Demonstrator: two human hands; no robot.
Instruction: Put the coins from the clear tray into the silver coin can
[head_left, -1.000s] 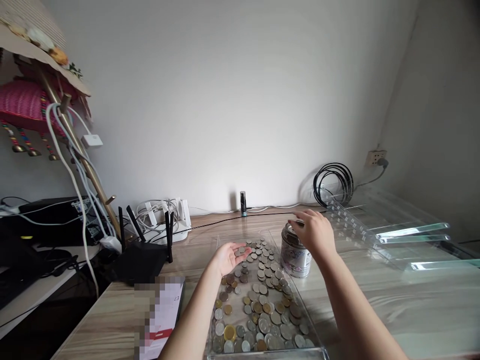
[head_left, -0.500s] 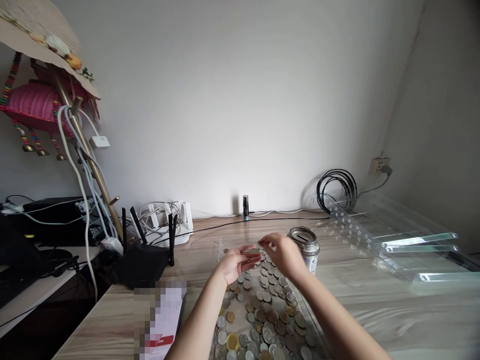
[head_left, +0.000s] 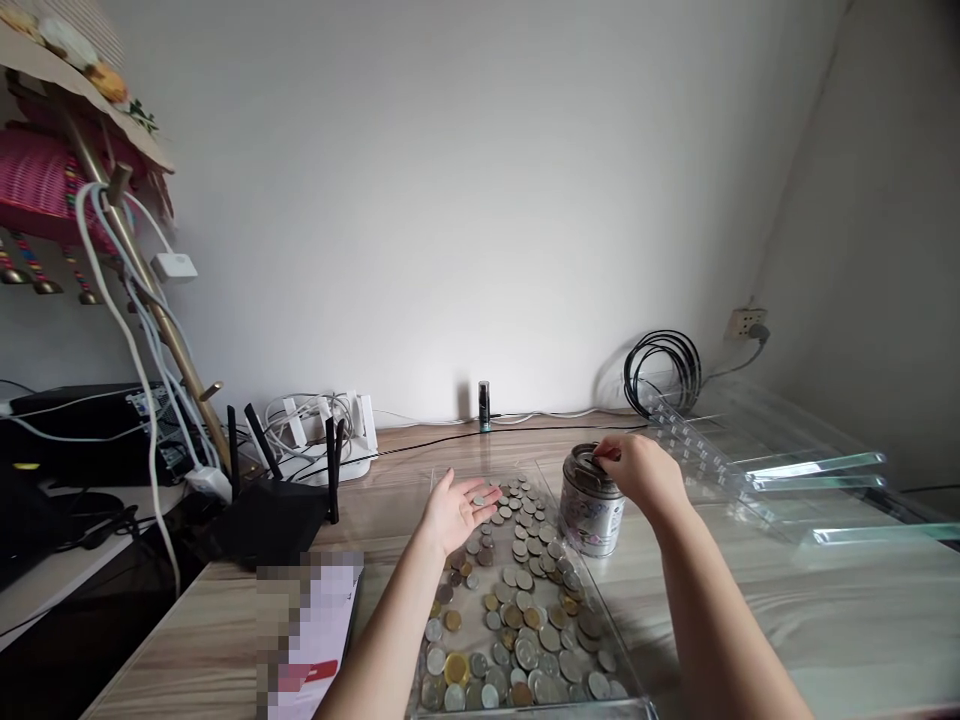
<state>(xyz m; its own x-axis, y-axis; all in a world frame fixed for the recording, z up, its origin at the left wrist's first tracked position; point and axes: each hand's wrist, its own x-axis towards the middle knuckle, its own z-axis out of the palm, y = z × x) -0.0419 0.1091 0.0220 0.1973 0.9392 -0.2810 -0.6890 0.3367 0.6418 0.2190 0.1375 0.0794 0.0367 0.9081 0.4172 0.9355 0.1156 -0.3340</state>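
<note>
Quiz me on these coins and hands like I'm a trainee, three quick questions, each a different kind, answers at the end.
1. True or false: the tin stands inside the clear tray.

2. Multiple choice: where is the right hand?
a) on the router
b) at the top of the tin
c) on the coil of cable

3. Fill in the blank: the left hand is open, with its palm turned ____, above the tray of coins.

Key:
1. False; the tin stands beside the tray, on its right.
2. b
3. up
</note>
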